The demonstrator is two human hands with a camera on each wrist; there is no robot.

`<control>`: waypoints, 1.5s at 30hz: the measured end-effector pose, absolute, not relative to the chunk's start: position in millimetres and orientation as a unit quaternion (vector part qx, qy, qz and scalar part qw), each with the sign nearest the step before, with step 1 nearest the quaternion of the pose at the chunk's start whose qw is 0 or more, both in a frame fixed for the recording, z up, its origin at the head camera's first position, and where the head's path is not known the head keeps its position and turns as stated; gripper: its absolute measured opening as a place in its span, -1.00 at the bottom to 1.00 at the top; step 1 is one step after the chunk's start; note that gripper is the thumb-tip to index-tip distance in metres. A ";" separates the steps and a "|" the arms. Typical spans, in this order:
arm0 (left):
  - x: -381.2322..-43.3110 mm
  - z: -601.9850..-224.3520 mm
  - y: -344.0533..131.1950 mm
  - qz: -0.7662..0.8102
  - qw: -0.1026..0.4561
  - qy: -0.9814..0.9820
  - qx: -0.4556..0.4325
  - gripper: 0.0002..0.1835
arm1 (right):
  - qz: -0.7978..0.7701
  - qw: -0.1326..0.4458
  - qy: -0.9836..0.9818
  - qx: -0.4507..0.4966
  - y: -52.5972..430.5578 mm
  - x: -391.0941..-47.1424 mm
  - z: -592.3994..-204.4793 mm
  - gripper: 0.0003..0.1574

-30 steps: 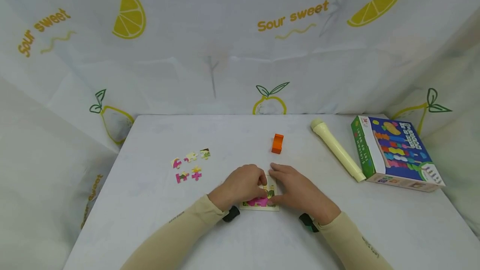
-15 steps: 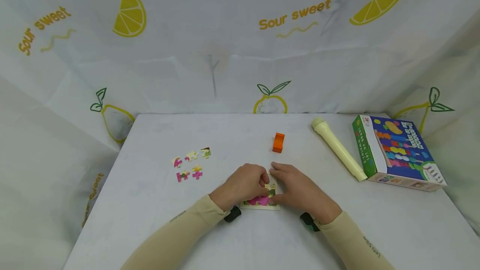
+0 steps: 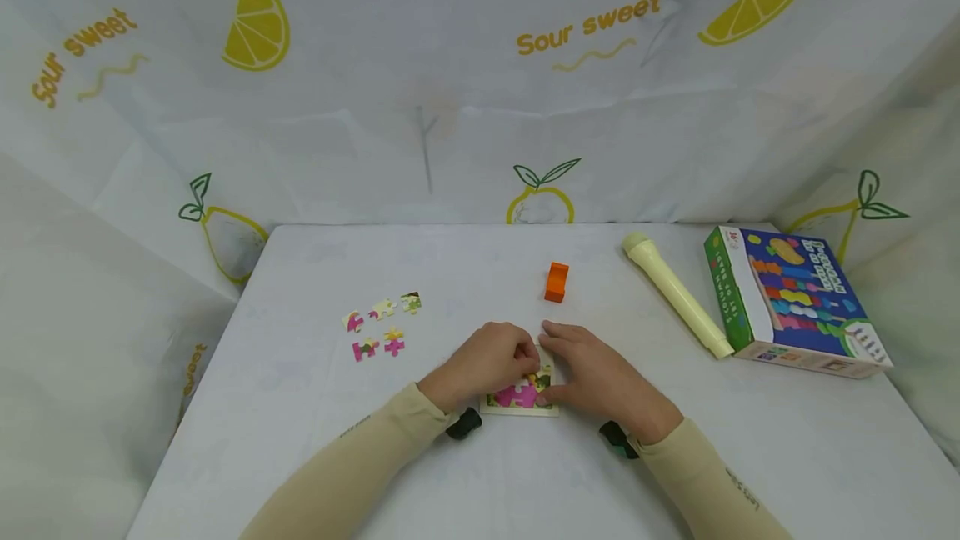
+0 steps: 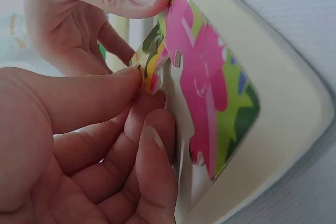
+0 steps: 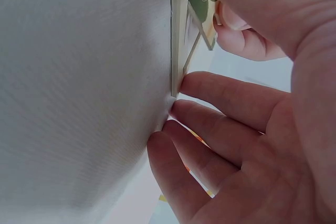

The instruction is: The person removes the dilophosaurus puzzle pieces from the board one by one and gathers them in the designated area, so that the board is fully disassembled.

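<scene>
L hand [image 3: 486, 361] is grasping one puzzle pc [image 4: 148, 64] btwn thumb & fingertips, its other fingers curling. That pc (green/yellow/pink) is tilting over the tray [image 4: 283, 93], just beside the seated pcs [image 4: 202, 77]; can't tell if it's touching the tray. R hand [image 3: 596, 373] is bracing the R side of the tray w/ a loose, released hand: thumb tip resting at the seated pcs, index tip touching the tray edge, fingers spreading. Seated pcs, mostly pink w/ green, are filling part of the tray, w/ bare base showing next to them.

Beige sleeves [image 3: 360, 461] are covering both forearms on the near side of the tray.

Five loose pcs [image 3: 393, 342] are lying L of & slightly beyond the tray, 3 in the far row, 2 in the near. Orange block [image 3: 555, 293] is sitting beyond the tray, a bit R. Cream tube [image 3: 678, 297] is lying slantwise, R of & beyond the tray. Toy box [image 3: 802, 307], multicolor print, is lying farthest R of the tray, just beside the tube. White table [image 3: 225, 415] is supporting the tray; lemon-print curtain [image 3: 337, 157] is hanging well beyond it.
</scene>
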State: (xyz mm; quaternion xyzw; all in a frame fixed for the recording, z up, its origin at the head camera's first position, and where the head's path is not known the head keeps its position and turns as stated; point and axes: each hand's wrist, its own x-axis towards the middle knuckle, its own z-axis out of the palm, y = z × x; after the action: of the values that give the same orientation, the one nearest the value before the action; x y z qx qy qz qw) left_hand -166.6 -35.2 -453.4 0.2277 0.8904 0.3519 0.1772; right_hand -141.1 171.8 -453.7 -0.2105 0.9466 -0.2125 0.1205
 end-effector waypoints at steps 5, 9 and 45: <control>-171.9 -453.8 -41.5 0.373 0.200 0.879 0.220 -0.87 | -0.219 0.126 0.944 -0.210 171.6 -141.4 -452.5 0.06; -176.9 -451.2 -54.2 0.382 0.201 0.879 0.203 -0.87 | -0.214 0.131 0.946 -0.207 169.7 -141.4 -451.3 0.08; -198.2 -451.2 -189.3 0.342 0.144 0.926 0.068 -0.89 | -0.211 0.148 0.949 -0.183 170.1 -141.1 -453.5 0.12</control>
State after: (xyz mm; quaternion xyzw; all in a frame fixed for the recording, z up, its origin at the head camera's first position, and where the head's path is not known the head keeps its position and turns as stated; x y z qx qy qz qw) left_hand -198.2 -189.3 -451.2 0.0678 0.9262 0.3420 0.1438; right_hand -141.1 170.1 -453.5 -0.1831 0.9488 -0.2108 0.1476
